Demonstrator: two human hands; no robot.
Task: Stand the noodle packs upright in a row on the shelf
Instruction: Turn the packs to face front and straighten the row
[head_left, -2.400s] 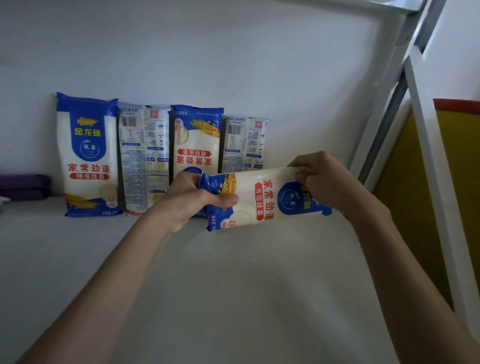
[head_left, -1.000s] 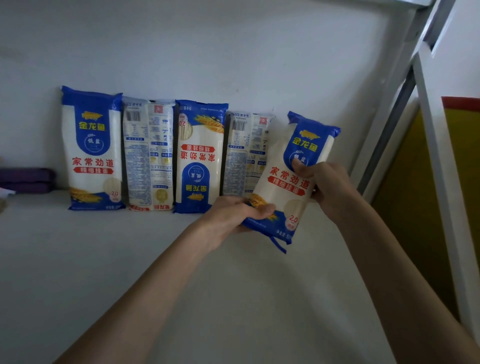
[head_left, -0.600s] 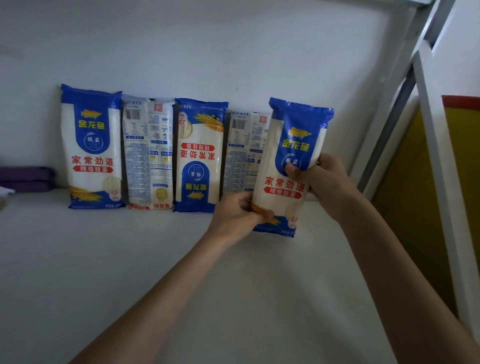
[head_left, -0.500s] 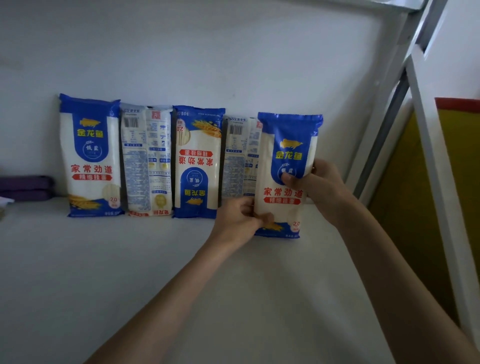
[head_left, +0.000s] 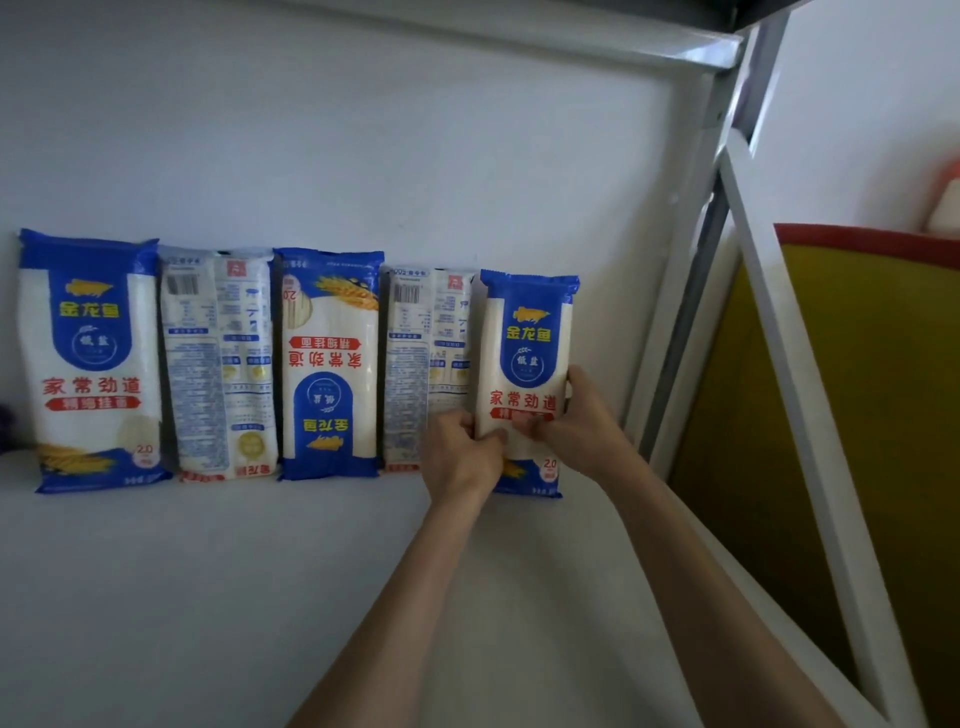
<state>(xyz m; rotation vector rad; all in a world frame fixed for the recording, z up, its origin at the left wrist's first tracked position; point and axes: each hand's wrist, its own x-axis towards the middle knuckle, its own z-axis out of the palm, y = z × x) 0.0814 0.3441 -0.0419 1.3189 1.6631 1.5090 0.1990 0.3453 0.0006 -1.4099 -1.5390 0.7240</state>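
From the head camera, the left hand (head_left: 462, 457) and right hand (head_left: 582, 421) are both clasping the fifth noodle pack (head_left: 527, 364), standing it at the row's right end on the shelf (head_left: 208, 597), likely needing just a gentle release, with the shelf post (head_left: 685, 291) crowding the right.

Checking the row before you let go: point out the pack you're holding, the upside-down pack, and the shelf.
held pack (head_left: 530, 332): head view, on its blue top panel.
upside-down pack (head_left: 328, 364): head view, on its white middle with red lettering.
shelf (head_left: 182, 597): head view, on bare white surface in front of the row.
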